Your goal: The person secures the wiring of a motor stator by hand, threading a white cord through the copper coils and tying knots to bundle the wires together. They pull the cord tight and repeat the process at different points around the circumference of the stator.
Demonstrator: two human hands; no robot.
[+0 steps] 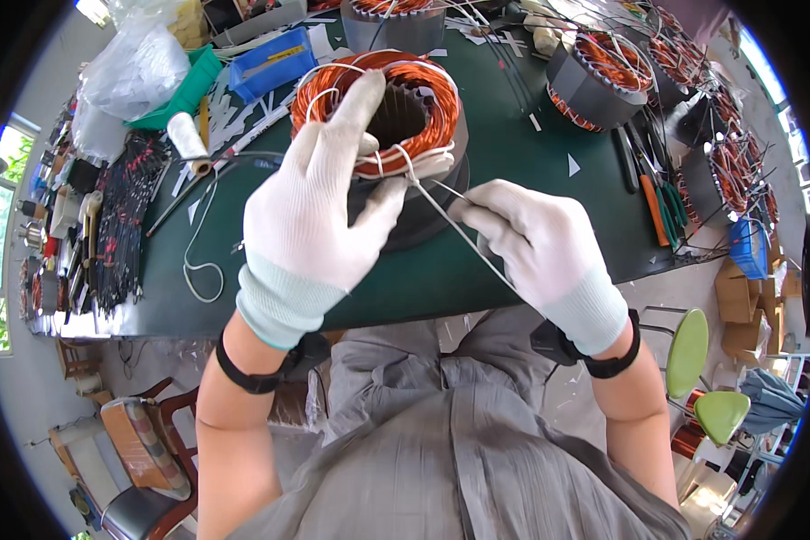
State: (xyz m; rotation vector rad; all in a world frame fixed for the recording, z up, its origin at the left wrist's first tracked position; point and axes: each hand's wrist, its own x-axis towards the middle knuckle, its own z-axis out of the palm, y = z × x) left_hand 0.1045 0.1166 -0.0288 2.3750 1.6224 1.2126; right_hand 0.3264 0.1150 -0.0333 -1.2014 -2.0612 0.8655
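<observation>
A motor stator with an orange copper winding [439, 94] stands upright on the table before me. White lacing cord [463, 236] loops around the winding and runs from its near side down past my right hand. My left hand [301, 202], in a white knit glove, grips the winding's near left side, with fingers over the top and the thumb against the outer edge. Just right of the stator, my gloved right hand [549, 243] is closed in a pinch on a thin needle-like tool [446, 188], whose tip points at the lacing. The fingers partly hide the tool.
More wound stators [598, 81] stand at the right and back. Pliers with orange handles [654, 211] lie at the right. Blue [272, 65] and green trays, a cord spool [187, 139] and black sleeved leads [130, 220] are at the left. A green chair [688, 351] stands beyond the table's edge.
</observation>
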